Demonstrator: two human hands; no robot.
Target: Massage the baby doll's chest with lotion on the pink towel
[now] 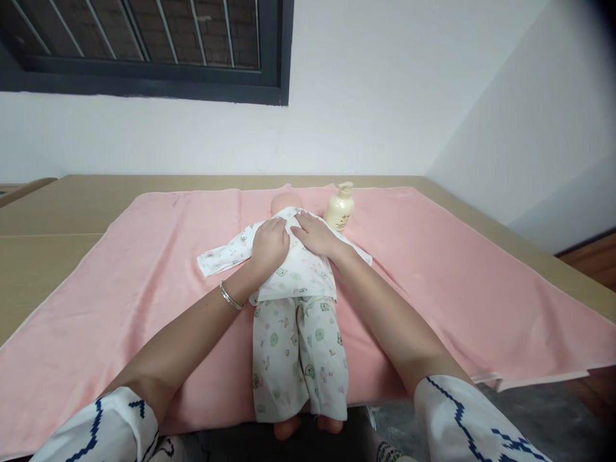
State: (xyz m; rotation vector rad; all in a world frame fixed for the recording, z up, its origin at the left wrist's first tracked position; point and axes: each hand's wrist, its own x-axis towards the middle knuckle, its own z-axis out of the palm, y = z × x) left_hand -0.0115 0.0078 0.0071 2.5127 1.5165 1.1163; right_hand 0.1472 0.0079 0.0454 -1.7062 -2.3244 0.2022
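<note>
A baby doll [285,203] lies stretched out with its head away from me and its feet at the near edge. It wears a white printed top [308,277] and matching loose pants [323,353]. My left hand [272,244] rests on the upper left of the top, its fingers laid over the cloth and slightly bent. On the upper right, my right hand [315,235] lies flat with fingers extended. Neither hand visibly grips anything. One sleeve [224,258] spreads out to the left; my right forearm partly covers the other. A cream pump bottle [339,210] stands just beyond my right hand.
Under the doll, a pink blanket [158,289] covers most of the wooden table [86,202] and hangs past its right edge. A white wall [360,96] rises behind, with a dark-framed barred window [274,51] at upper left.
</note>
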